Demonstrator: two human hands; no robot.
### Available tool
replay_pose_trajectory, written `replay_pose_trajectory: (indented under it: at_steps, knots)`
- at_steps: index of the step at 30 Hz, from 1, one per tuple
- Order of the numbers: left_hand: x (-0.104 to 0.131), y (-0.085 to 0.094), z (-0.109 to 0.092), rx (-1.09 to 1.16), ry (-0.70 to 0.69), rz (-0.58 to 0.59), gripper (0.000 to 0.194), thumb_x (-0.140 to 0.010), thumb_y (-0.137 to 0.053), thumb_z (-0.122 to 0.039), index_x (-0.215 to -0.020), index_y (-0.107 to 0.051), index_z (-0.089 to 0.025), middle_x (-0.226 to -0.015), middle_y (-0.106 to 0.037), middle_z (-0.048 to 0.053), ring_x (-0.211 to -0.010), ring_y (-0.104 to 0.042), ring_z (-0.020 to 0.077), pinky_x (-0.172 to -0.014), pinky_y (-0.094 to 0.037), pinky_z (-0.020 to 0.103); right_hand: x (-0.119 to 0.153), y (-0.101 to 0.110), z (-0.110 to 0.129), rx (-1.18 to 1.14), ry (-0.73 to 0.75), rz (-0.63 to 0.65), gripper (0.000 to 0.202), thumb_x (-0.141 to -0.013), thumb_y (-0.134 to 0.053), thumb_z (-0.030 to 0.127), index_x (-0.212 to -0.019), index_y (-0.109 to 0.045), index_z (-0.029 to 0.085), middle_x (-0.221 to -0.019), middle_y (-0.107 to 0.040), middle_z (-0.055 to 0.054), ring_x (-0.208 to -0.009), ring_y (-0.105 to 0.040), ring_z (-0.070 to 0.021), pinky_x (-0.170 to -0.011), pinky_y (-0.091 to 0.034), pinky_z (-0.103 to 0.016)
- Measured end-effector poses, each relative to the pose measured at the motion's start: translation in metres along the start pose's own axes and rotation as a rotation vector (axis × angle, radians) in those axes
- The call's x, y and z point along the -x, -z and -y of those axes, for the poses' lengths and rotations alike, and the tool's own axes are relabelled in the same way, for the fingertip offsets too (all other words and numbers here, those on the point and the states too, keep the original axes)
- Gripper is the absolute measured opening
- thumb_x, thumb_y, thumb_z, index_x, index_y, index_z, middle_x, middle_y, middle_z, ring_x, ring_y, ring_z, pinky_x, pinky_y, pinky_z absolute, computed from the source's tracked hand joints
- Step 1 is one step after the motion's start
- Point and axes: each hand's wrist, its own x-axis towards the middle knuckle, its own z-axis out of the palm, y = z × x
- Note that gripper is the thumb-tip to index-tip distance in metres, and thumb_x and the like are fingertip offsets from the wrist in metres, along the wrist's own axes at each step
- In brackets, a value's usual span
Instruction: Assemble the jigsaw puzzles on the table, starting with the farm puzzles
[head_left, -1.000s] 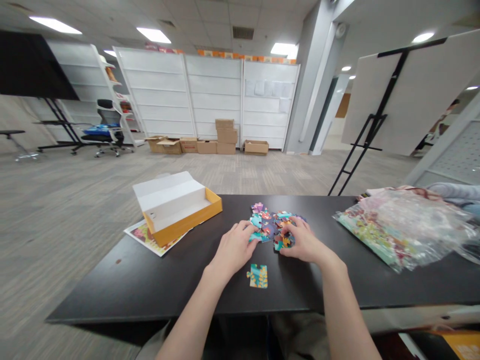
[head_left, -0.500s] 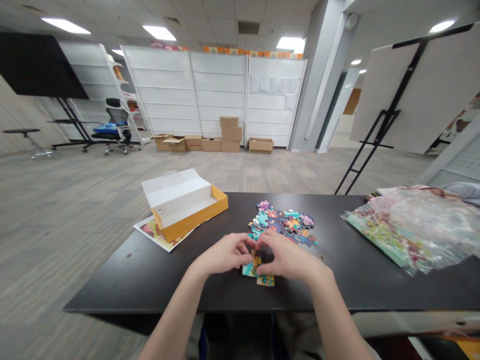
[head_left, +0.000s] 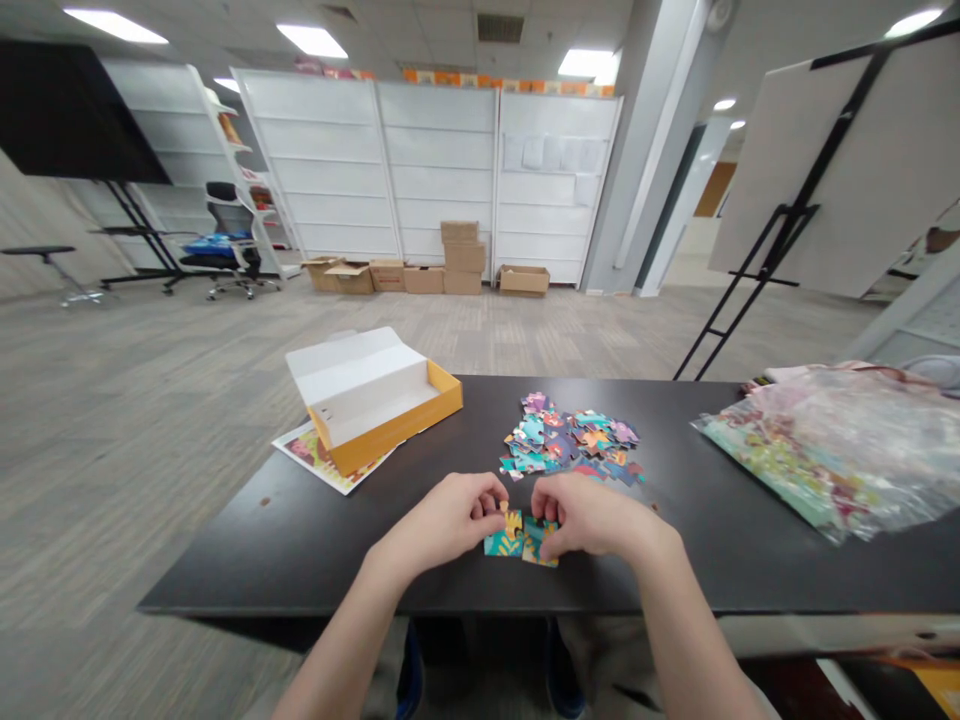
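Two teal-and-yellow jigsaw pieces lie side by side on the black table in front of me. My left hand (head_left: pixel 466 515) has its thumb and fingers closed on the edge of the left puzzle piece (head_left: pixel 505 540). With thumb and fingertips, my right hand (head_left: pixel 581 515) pinches the right puzzle piece (head_left: pixel 534 542), covering part of it. A narrow gap seems to separate the two pieces. Just beyond my hands sits a loose heap of colourful puzzle pieces (head_left: pixel 555 440), several of them overlapping.
An open yellow box (head_left: pixel 390 427) with a white inside rests on a printed picture sheet (head_left: pixel 313 458) at the table's left. Clear plastic bags (head_left: pixel 847 450) with a colourful print lie at the right. The table's (head_left: pixel 300 580) near edge runs under my forearms.
My right hand has shifted slightly right and its piece has moved up beside the left one. The hands' fingertips, close together before, are now apart. The view has tilted a little.
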Motion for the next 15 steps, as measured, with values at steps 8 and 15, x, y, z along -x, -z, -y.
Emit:
replay_pose_trajectory:
  at_steps: [8, 15]
  knots:
    - [0.0005, -0.0027, -0.0067, -0.236, -0.046, -0.058, 0.021, -0.081, -0.066, -0.028, -0.1, -0.073, -0.023, -0.096, -0.066, 0.003, -0.075, -0.061, 0.0157, -0.065, -0.044, 0.024, -0.0002, -0.0005, -0.0055, -0.039, 0.016, 0.013, 0.037, -0.054, -0.085, 0.02, -0.085, -0.064, 0.021, -0.074, -0.059, 0.005, -0.065, -0.053, -0.0115, -0.051, -0.034, -0.021]
    - [0.0007, -0.0033, -0.0055, -0.254, -0.08, -0.026, 0.018, -0.083, -0.065, -0.027, -0.098, -0.074, -0.025, -0.092, -0.065, 0.002, -0.079, -0.061, 0.0167, -0.07, -0.045, 0.025, 0.0008, 0.0008, -0.0034, -0.026, 0.021, 0.009, 0.035, -0.056, -0.084, 0.018, -0.086, -0.066, 0.021, -0.075, -0.062, 0.004, -0.069, -0.057, -0.0138, -0.054, -0.036, -0.022]
